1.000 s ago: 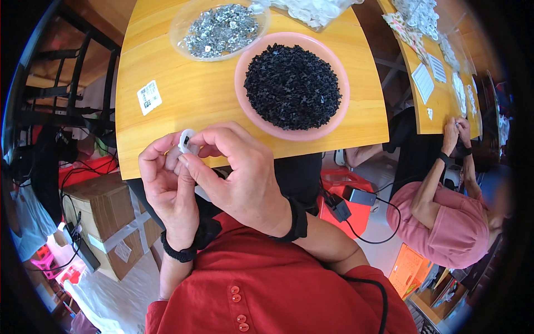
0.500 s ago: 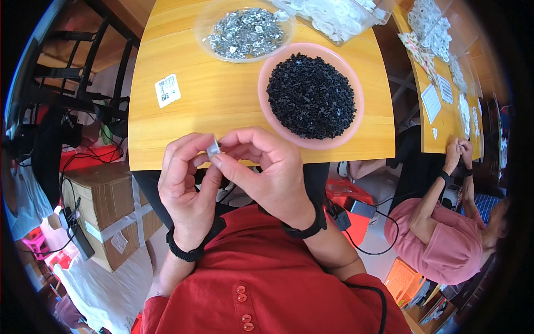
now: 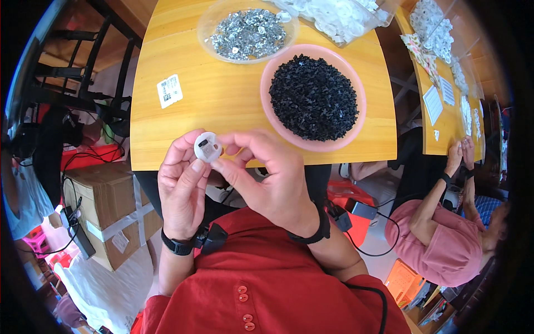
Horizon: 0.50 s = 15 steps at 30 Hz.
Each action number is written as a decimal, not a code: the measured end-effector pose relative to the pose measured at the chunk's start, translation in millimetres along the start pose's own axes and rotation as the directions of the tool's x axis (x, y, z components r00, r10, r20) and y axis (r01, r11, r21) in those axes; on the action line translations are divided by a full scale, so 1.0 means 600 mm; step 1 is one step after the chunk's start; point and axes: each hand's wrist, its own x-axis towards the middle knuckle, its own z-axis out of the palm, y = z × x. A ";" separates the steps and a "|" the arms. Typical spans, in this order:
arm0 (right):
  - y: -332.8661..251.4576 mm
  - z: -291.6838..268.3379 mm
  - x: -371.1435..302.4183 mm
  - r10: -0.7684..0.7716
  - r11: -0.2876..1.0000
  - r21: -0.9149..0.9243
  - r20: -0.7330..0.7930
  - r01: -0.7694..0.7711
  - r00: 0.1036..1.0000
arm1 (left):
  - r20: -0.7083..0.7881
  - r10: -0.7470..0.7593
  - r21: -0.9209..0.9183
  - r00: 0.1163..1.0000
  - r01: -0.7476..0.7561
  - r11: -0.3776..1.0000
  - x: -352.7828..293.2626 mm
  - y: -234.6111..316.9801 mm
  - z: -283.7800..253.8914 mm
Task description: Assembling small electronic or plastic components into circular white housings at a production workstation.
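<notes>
Just past the table's near edge, my left hand (image 3: 182,186) pinches a round white plastic part (image 3: 214,154) between thumb and fingers. The part's face is turned up and shows a small black piece set in it and a hole beside that. My right hand (image 3: 272,181) is closed at the part's right edge, with thumb and forefinger on the rim. A pink bowl (image 3: 362,111) heaped with small black pieces (image 3: 314,97) stands ahead on the right. Behind it, a clear bowl (image 3: 203,42) holds small silvery metal pieces (image 3: 250,34).
A printed white label (image 3: 169,91) lies on the wooden table (image 3: 217,92). At the far right corner stands a clear bin of white plastic parts (image 3: 339,19). Another person (image 3: 445,234) works at a table on the right. Cardboard box (image 3: 105,206) and cables are at the left.
The white part was seen edge-on and now its round face is turned up toward me. My fingers have shifted slightly around it.
</notes>
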 end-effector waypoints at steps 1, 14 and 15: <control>-0.002 0.000 0.003 0.002 1.000 0.001 -0.002 -0.002 1.000 | 0.006 -0.010 -0.024 1.000 0.010 1.000 0.001 0.000 0.003; -0.001 0.017 0.012 -0.018 0.999 -0.046 -0.076 0.015 0.997 | -0.007 -0.004 0.092 1.000 0.005 0.996 0.001 -0.006 0.002; -0.001 0.018 0.012 -0.011 0.999 -0.046 -0.087 0.007 0.996 | -0.009 0.017 0.111 1.000 -0.016 0.994 0.000 -0.007 0.002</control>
